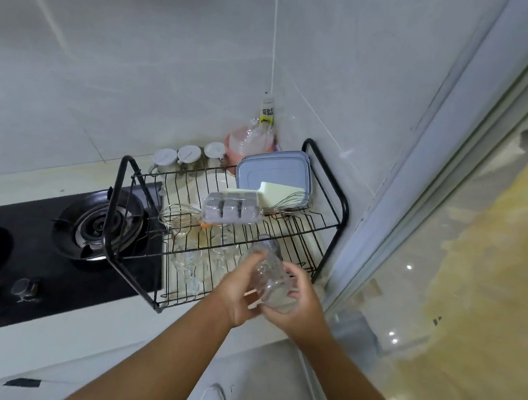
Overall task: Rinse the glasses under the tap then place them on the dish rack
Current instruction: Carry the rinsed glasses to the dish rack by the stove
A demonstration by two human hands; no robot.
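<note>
At the rack's front edge, a glass held in both hands.
The left hand (pixel 239 296) and right hand (pixel 298 308) curl round the glass (pixel 269 272); its long axis tilts away toward the rack (pixel 342 206) just beyond, both hands at its near end.

Lids (pixel 271 168), whisks (pixel 178 216) and a grey tray (pixel 231 208) crowd the back of the upper shelf of the dish rack (pixel 339 200); its front right lies bare. Glasses (pixel 187 260) occupy the lower left.
</note>
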